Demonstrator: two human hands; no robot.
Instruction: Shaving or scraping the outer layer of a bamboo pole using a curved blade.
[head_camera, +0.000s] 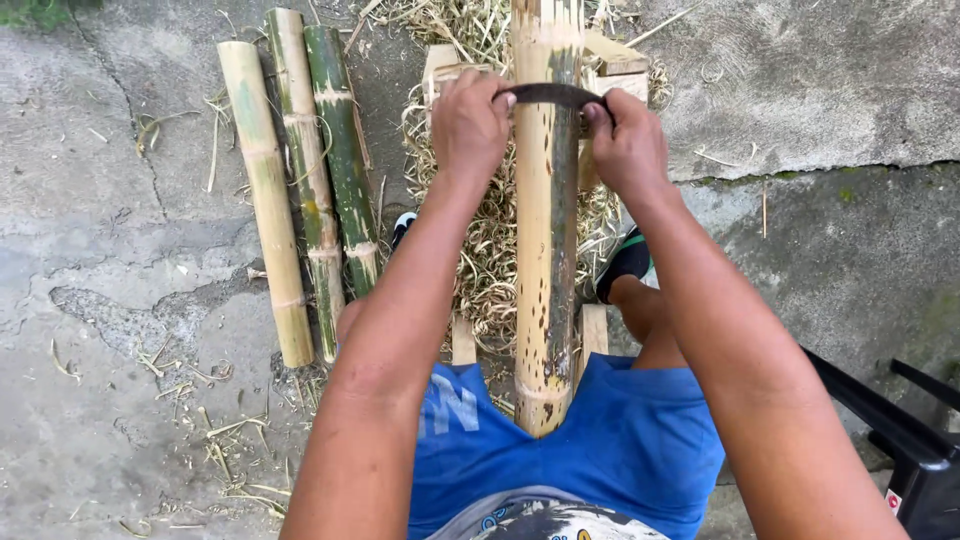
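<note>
The bamboo pole (546, 230) lay straight out from me between my knees, its long axis running away from my body: the near cut end rested against my blue shorts (620, 440) and the far end ran out of view at the top, propped on a wooden frame (612, 72). Across it, at a right angle to that axis, sat the curved dark blade (552, 94), bridging the pole's upper face. My left hand (468, 122) was clamped on the blade's left end and my right hand (626, 142) was clamped on its right end, so the pole lay between the two hands, just inside each set of knuckles. Neither hand was clearly nearer; they stood about level, with the left a touch farther out along the pole. The stretch of pole between the blade and my lap looked pale and scraped, with a strip of dark green skin down its right side.

Under the pole lay a heap of dry bamboo shavings (490, 250). To my left, on the concrete ground (110, 300), three more bamboo lengths (305, 190) lay side by side, parallel to mine. A black chair (905, 440) stood at my right.
</note>
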